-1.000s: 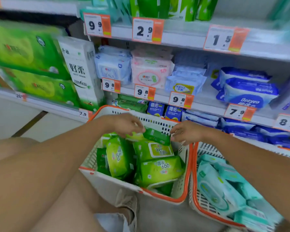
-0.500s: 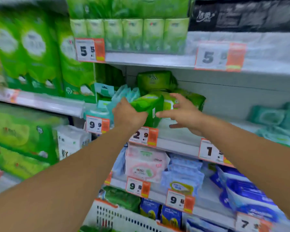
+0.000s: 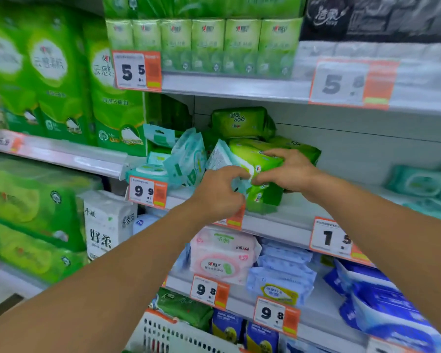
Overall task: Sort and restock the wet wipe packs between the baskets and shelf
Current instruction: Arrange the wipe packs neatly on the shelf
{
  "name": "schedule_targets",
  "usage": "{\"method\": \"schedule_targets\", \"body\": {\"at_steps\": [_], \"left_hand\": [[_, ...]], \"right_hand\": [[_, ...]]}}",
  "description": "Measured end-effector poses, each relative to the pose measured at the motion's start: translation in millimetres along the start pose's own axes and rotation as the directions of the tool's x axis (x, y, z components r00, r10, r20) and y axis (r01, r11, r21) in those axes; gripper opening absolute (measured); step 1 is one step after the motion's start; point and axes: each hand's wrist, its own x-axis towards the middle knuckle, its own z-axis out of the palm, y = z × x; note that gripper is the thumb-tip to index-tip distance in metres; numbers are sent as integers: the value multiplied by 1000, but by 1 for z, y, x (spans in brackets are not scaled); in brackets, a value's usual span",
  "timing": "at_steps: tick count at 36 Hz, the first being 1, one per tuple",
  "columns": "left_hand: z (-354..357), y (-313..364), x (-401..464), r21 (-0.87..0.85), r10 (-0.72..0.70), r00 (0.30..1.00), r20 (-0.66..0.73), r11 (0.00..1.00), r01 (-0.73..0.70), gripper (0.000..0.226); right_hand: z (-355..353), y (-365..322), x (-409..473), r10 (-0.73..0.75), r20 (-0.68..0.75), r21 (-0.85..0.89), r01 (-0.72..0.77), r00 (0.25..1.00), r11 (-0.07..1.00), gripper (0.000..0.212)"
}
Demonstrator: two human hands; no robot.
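Both hands hold the green wipe pack (image 3: 259, 174) near the shelf (image 3: 278, 220) front edge: right hand (image 3: 288, 171) clasping its top, left hand (image 3: 220, 192) pinching its end. It is probably soft, light and slippery. Hold its broad faces.

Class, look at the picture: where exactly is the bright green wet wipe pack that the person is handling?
In the head view, the bright green pack sits centre frame on the middle shelf, gripped by the right hand, beside tilted pale teal packs.
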Motion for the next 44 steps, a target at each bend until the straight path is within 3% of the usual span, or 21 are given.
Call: {"method": "schedule_targets", "body": {"at_steps": [3,5,7,10,13,15,16,19,23,26,31,36,38,40,42,44], "left_hand": [[8,0,1,424,55,995,81,902,-85,67],[7,6,2,523,58,996,75,848,-89,72],[5,8,6,520,49,995,87,850,-88,75],[5,7,11,418,50,993,104,904,-89,70],[6,5,9,413,77,997,-10,908,-66,62],[4,3,8,400,94,993,-71,914,-58,61],[2,1,8,377,97,993,-72,924,-63,62],[-4,-1,9,349,95,995,0,933,-89,67],[-4,0,8,395,77,993,85,913,-104,78],[-1,4,8,385,72,994,83,918,-99,80],[4,25,7,177,3,998,-69,984,9,89],[15,58,-3,-209,-114,988,-106,974,90,87],[13,73,-16,-371,-153,988,24,916,151,92],[7,82,-34,-565,-145,966,216,788,245,87],[-6,82,-60,-639,-103,925,367,695,331,65],[-19,71,-87,-600,-117,877,466,686,410,54]], "right_hand": [[-19,20,3,106,-5,144,-104,994,984,71],[-29,36,7,139,-138,146,-119,981,982,67],[-34,50,11,163,-152,175,-136,975,975,72],[-31,55,13,140,-9,240,-134,990,962,94],[-29,53,17,110,-35,231,-99,993,968,104],[-30,57,18,131,-28,330,-114,991,937,118],[-31,60,19,155,2,386,-144,988,911,118],[-34,62,11,160,146,377,-205,976,903,79],[-31,79,17,107,117,396,-145,987,907,105],[-36,78,7,99,33,510,-102,995,854,99],[-73,75,-27,170,-55,715,-80,984,695,68],[-104,79,-77,141,5,843,-80,990,533,81],[-106,79,-99,90,68,890,-101,994,444,54],[-102,77,-121,39,148,911,-152,988,383,34],[-90,75,-141,11,227,898,-214,974,384,30],[-70,77,-158,36,279,860,-266,960,436,38]]}}
